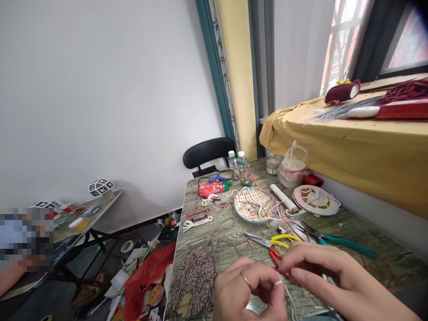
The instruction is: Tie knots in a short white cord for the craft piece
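Note:
At the bottom of the view my left hand [249, 290], with a gold ring on one finger, pinches a thin white cord [287, 292] between thumb and fingertip. My right hand [329, 276] meets it from the right, its fingers curled and pinching the same cord. The cord trails down between both hands. Just beyond my fingers lie yellow-handled scissors [270, 240], and red-handled pliers [276, 257] partly hidden by my hands. A bundle of brown and white twine [195, 276] lies left of my left hand.
On the table [384, 258] further away: a woven round disc [256, 205], a paper roll [283, 198], a cardboard spool [316, 199], green-handled pliers [337, 240], water bottles [244, 168], a plastic bag [294, 165]. A black chair [207, 151] stands behind. A cluttered side table [83, 214] and floor litter lie left.

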Demonstrator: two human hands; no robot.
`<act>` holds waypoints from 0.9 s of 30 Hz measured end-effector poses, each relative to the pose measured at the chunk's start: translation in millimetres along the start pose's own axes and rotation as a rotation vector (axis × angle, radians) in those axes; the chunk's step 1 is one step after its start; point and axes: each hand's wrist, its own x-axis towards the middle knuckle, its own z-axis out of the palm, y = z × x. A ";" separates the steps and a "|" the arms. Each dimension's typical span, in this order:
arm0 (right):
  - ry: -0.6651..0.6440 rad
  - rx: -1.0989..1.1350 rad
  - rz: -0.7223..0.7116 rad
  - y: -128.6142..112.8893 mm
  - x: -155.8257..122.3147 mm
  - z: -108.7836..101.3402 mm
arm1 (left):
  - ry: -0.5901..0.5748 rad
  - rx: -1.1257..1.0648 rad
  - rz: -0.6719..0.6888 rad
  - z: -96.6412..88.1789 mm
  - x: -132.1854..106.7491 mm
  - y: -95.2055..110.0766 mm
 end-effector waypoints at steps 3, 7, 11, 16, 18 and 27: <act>-0.101 0.272 0.049 -0.4 7.8 2.0 | 0.037 -0.039 -0.081 3.0 -3.1 -3.7; -0.221 0.582 0.109 2.9 15.1 5.2 | 0.094 -0.088 -0.108 6.9 -5.9 -7.7; -0.242 0.698 0.154 6.4 19.4 4.4 | 0.118 -0.125 -0.130 10.3 -7.3 -9.9; -0.256 0.597 0.137 11.1 23.1 9.2 | 0.146 -0.149 -0.152 14.9 -7.6 -11.2; -0.200 0.379 0.034 10.7 24.4 12.2 | 0.154 -0.183 -0.185 16.6 -7.4 -12.1; 0.225 -0.835 -0.124 38.5 53.8 -4.7 | 0.275 -0.552 -0.564 8.7 0.4 6.1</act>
